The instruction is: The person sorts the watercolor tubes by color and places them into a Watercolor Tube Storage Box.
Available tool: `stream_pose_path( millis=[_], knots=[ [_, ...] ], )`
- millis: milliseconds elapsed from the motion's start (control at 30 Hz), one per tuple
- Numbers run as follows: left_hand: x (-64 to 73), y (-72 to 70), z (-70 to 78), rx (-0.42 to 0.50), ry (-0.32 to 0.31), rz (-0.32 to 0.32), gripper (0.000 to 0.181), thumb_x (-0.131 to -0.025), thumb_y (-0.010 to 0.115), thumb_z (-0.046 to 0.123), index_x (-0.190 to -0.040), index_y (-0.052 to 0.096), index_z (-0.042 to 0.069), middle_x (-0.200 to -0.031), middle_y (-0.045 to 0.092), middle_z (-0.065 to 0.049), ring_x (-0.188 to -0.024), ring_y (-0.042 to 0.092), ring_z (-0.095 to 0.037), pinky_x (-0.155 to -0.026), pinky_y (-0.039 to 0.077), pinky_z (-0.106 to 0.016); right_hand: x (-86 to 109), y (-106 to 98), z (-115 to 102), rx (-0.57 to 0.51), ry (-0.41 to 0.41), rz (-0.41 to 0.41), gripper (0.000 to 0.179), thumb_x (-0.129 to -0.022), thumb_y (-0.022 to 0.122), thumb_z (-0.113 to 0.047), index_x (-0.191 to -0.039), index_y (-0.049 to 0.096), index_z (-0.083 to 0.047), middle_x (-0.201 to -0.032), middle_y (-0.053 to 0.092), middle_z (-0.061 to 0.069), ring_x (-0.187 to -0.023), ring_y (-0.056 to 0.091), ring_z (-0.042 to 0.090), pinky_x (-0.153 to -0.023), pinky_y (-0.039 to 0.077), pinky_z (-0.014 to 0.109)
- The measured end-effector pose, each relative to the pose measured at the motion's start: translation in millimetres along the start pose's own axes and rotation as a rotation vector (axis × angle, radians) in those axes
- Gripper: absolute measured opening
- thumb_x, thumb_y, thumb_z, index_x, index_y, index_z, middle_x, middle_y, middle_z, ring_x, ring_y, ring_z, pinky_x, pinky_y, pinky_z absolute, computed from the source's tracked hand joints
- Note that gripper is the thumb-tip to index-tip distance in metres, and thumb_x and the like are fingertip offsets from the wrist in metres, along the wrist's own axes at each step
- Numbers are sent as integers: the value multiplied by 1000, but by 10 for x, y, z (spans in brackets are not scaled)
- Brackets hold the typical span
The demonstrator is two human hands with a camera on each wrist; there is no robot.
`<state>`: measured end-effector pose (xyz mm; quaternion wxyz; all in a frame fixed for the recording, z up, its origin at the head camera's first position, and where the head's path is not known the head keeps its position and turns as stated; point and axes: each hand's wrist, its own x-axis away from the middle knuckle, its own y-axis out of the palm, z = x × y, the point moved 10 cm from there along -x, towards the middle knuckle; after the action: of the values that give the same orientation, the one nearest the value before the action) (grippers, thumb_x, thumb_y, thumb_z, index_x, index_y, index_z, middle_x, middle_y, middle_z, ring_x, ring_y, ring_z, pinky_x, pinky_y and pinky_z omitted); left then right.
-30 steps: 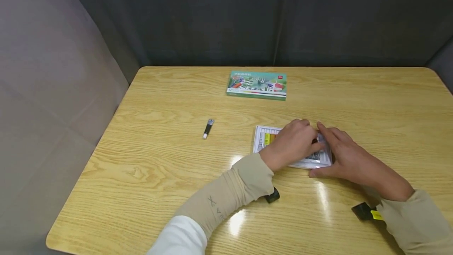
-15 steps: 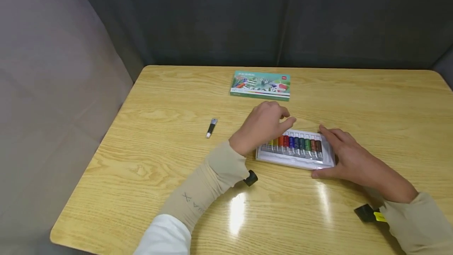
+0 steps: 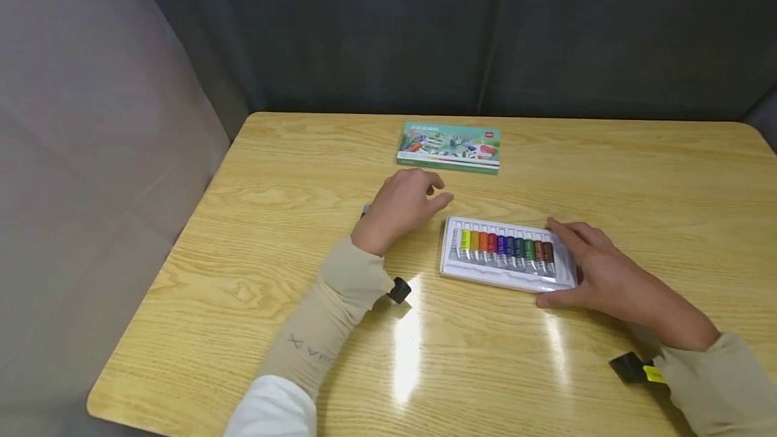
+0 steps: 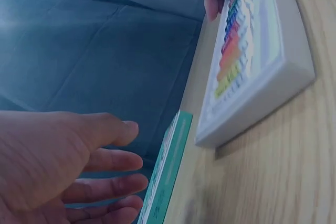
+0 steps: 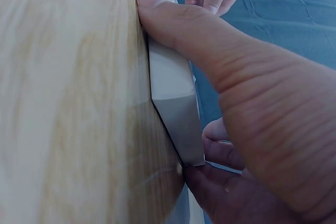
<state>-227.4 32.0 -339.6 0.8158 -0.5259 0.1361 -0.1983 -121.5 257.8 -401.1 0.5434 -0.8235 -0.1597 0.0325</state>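
Note:
A white plastic tray [image 3: 504, 278] of paint tubes lies on the table, its several tubes in a row from yellow through red and blue to brown. My right hand [image 3: 607, 272] grips the tray's right end, thumb along the near side and fingers at the far side. The right wrist view shows that thumb [image 5: 173, 22] against the tray's side wall. To the left of the tray, my left hand [image 3: 403, 204] hovers above the table with loosely bent fingers and holds nothing. Behind it a loose black paint tube [image 3: 365, 209] is mostly hidden.
A green printed paint box [image 3: 449, 147] lies flat toward the back of the wooden table [image 3: 243, 288]. Dark curtain cloth [image 3: 364, 32] hangs behind the table's far edge, and pale cloth hangs on the left.
My left hand has moved left from over the tray, uncovering the tubes, and now partly covers the loose black tube. The right hand has stayed at the tray's right end.

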Motion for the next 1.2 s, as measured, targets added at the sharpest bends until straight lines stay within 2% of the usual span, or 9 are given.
stream_pose_path(
  millis=[133, 267, 400, 500, 633, 767, 933, 1100, 1200],
  knots=[
    [24, -25, -110, 30, -24, -16, 37, -103, 62, 40, -127, 74, 14, -122, 75, -2, -110, 67, -17, -96, 56, -34, -6, 10, -10, -5, -14, -4, 134, -67, 84, -74, -163, 25, -1, -155, 36, 26, -138, 37, 45, -106, 42, 68],
    [57, -65, -205, 27, -21, -41, 32, -104, 62, 35, -127, 74, 15, -123, 74, -1, -110, 66, -17, -98, 55, -35, -16, 29, -20, -2, -19, -10, 132, -68, 82, -75, -162, 28, 0, -156, 35, 25, -138, 37, 45, -106, 42, 68],
    [101, -138, -326, 20, 3, -62, 29, -105, 54, 19, -124, 75, 13, -124, 75, -3, -100, 65, -20, -92, 54, -35, -16, 23, -27, 7, -20, -7, 132, -67, 82, -75, -161, 30, 1, -156, 36, 25, -138, 37, 45, -106, 42, 68],
    [150, -198, -475, 14, -17, -84, 34, -101, 48, 3, -119, 76, 11, -123, 75, -4, -99, 65, -21, -93, 54, -37, -13, 15, -26, 8, -25, -8, 131, -67, 83, -74, -161, 30, 1, -155, 36, 25, -138, 37, 45, -106, 42, 68],
    [196, -179, -636, 16, -50, -176, 45, -92, 43, -10, -115, 74, 11, -122, 72, -5, -108, 64, -22, -96, 54, -37, 15, -10, -2, 18, -24, -4, 130, -68, 84, -73, -161, 30, 1, -156, 35, 25, -139, 37, 46, -105, 42, 68],
    [217, -137, -683, 23, -49, -257, 46, -90, 44, -12, -117, 73, 12, -123, 70, -6, -106, 61, -21, -92, 53, -35, 42, -34, 5, 20, -29, 8, 130, -68, 85, -71, -161, 30, 0, -156, 36, 25, -138, 37, 46, -104, 43, 68],
    [261, -116, -749, 33, -7, -332, 44, -95, 42, -11, -115, 73, 13, -123, 71, -4, -102, 60, -21, -93, 52, -35, 36, -21, 14, 12, -22, 0, 130, -68, 84, -71, -162, 29, 0, -156, 35, 26, -138, 36, 47, -105, 42, 69],
    [285, -100, -890, 32, 10, -372, 44, -95, 42, -14, -106, 74, 14, -112, 71, -4, -97, 56, -22, -87, 48, -34, 37, -32, 12, 22, -31, 11, 130, -68, 85, -71, -161, 30, 1, -155, 36, 25, -138, 38, 46, -104, 43, 68],
    [296, -81, -964, 43, 3, -394, 39, -93, 48, -14, -102, 74, 14, -104, 70, -5, -93, 55, -21, -84, 47, -33, 43, -44, 7, 29, -36, 18, 130, -67, 85, -71, -160, 31, 1, -154, 37, 25, -137, 39, 45, -104, 44, 68]
  ],
)
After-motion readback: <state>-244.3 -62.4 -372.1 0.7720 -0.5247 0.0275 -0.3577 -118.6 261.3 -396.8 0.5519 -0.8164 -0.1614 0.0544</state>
